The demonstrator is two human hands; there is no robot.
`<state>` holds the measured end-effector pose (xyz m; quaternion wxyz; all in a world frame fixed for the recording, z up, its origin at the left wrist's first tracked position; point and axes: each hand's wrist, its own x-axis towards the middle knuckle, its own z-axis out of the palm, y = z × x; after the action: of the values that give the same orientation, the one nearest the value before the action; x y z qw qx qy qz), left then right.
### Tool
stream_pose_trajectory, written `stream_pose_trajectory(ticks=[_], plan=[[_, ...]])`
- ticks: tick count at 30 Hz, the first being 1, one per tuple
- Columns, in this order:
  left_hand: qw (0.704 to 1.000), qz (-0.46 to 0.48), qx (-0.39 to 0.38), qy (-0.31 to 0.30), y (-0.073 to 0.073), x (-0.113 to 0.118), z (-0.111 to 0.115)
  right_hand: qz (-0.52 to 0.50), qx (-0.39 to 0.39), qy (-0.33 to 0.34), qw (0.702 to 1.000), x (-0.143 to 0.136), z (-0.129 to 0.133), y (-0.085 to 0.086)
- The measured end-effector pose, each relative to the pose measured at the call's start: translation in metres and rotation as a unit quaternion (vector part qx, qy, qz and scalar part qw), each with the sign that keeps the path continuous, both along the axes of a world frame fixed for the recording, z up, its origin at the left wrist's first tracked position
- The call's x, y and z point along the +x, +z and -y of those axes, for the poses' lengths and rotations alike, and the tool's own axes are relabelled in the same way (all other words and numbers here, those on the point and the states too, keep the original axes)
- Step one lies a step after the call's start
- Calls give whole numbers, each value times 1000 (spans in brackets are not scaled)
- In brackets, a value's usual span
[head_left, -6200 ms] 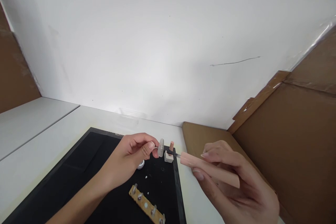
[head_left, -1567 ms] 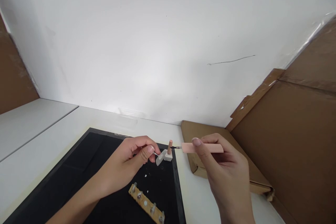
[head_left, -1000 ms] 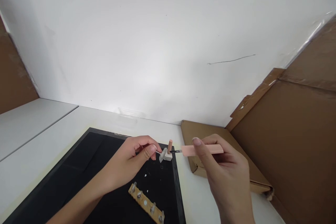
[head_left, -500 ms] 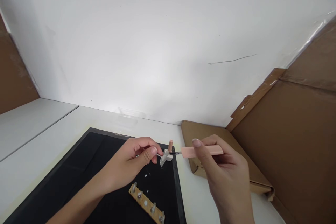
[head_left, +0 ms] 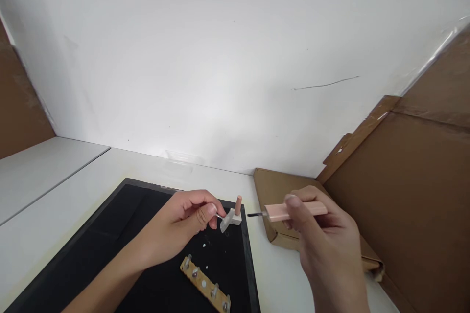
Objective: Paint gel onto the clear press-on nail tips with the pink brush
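Note:
My left hand [head_left: 194, 220] pinches a thin metal stem that carries a translucent, nail-shaped piece [head_left: 226, 221] at its end. My right hand [head_left: 319, 225] is closed around a pale pink handle [head_left: 279, 212], whose dark brush tip [head_left: 255, 214] points left, apart from the translucent piece. Behind that piece, a small white block [head_left: 236, 219] stands near the mat's corner, with a pinkish upright peg [head_left: 238, 204] at it. Nearer the front, a tan strip [head_left: 207, 286] on the black mat bears several clear pieces.
The black mat [head_left: 147, 215] covers part of the white table [head_left: 147, 159]. A flat cardboard box [head_left: 271, 183] lies to the right, partly behind my right hand. Cardboard panels [head_left: 422, 181] stand at the sides, with a white wall [head_left: 220, 58] behind.
My right hand has moved right with the pink handle, and the brush tip has come away from the translucent piece. That piece has shifted slightly left in my left hand.

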<state>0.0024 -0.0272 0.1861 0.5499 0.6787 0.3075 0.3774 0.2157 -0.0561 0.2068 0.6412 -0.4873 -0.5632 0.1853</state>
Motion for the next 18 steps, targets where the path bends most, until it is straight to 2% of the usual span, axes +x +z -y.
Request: stream_pose_trajectory(ticks=[3,4,5,6,7,11,18], plan=[[1000,10,1,14,1,-5,-2,-39,-7,137,990,14,-15,-6],[1000,13,2,20,1,-6,-2,9,-51,185,981,17,-22,-10],[1000,15,3,26,1,-8,-3,107,-140,216,960,19,-29,-14],[999,16,4,31,2,-9,-3,195,-215,193,937,19,-35,-18],[999,16,5,34,2,-9,-3,212,-229,167,935,17,-41,-22],[999,12,5,34,3,-9,-4,225,-231,137,937,6,-49,-29],[999,20,4,41,2,-10,-6,229,-214,110,943,5,-44,-21]])
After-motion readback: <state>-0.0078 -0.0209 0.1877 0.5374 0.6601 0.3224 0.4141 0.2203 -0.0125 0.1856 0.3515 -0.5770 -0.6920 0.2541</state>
